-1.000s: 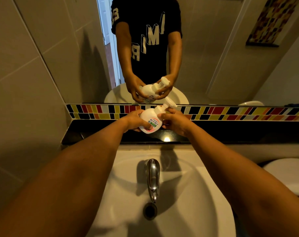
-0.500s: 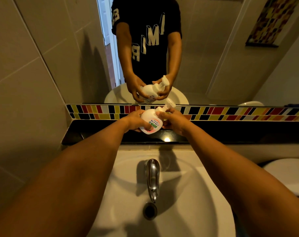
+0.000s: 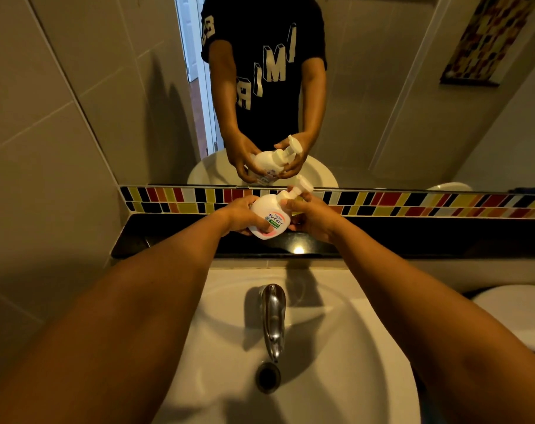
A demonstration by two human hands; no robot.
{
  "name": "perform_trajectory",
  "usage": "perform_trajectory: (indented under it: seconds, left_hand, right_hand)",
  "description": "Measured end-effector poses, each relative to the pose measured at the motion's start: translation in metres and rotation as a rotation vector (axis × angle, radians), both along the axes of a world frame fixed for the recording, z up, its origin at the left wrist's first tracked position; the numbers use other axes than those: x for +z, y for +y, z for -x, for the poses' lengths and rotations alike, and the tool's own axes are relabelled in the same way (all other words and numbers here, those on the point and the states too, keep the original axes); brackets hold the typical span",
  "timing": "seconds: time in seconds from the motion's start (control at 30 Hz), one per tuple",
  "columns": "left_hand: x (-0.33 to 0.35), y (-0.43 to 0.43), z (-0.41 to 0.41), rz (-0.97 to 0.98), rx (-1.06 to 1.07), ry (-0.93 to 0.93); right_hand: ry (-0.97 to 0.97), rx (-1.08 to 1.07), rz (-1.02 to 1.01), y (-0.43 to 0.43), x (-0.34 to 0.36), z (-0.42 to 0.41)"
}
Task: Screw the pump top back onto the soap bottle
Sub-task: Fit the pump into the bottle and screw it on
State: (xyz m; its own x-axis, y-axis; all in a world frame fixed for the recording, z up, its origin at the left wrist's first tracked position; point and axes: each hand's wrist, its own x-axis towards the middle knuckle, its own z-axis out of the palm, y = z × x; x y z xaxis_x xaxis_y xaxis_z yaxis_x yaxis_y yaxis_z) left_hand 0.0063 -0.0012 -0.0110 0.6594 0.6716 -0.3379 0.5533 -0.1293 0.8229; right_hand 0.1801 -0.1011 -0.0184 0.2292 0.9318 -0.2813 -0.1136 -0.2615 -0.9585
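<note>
Above the sink point(image 3: 321, 347), soap bottle point(image 3: 267, 217) tilts (pump top point(image 3: 296, 188) up-right).

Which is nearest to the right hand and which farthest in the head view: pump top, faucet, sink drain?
From the right hand:
1. Pump top, at the fingertips, on the soap bottle that the left hand holds.
2. Faucet, below the hands, over the basin.
3. Sink drain, lower still, beneath the spout tip.
</note>
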Motion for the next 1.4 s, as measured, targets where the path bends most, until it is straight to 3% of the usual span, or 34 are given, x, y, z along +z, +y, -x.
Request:
perform_trajectory:
  seconds: [1.4]
  left_hand:
    - [-0.006, -0.002, -0.001, -0.002, -0.043, 0.057]
  right_hand:
    - [-0.018, -0.03, 0.039, -0.006, -0.001, 0.006]
